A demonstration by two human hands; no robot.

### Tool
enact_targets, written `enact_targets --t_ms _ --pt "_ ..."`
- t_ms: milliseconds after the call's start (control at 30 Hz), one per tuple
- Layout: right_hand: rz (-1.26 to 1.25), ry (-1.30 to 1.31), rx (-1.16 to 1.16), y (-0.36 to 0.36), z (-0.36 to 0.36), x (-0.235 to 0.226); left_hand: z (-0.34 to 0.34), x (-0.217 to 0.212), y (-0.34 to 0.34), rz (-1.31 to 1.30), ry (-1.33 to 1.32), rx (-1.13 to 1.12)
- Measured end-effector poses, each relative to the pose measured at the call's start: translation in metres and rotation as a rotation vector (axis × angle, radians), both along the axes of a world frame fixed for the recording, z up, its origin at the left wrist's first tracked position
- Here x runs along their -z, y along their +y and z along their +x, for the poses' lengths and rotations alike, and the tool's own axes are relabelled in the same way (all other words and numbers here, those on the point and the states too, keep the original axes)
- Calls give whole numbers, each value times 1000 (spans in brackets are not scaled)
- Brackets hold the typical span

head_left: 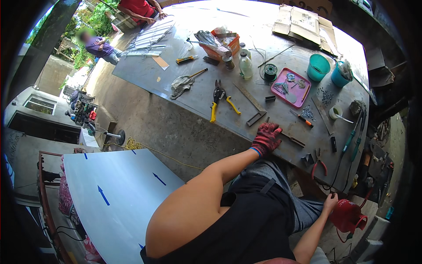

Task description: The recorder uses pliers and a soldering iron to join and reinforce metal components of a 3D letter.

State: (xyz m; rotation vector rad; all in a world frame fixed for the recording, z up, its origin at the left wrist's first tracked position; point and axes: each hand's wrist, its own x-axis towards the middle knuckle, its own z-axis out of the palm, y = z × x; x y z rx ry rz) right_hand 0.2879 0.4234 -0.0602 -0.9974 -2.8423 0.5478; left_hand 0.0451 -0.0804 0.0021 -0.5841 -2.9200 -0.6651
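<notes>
My left hand, in a red and black glove, rests on the near edge of the metal table with its fingers stretched over the top. Just right of it lies a dark forked metal tool. Low on the right, my bare right hand is closed against the top of a small red gas cylinder. What its fingers grip there is hidden. Yellow-handled tin snips, a steel square, an orange-handled screwdriver and red-handled pliers lie around the left hand.
On the table stand a pink tray with metal pieces, teal buckets, a solder spool and an orange basket. Soldering irons with cords lie right. A white sheet is left. Two other people stand beyond.
</notes>
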Motion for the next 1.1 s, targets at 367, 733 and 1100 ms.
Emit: enact_targets --t_ms 367,733,1100 --pt "11 37 -3 -13 -3 -13 0 -1 0 -24 9 -3" --pt "-33 38 2 -15 -5 -13 -1 1 -1 -6 27 -1" --pt "-39 17 13 -17 -4 -16 0 0 -1 18 11 5"
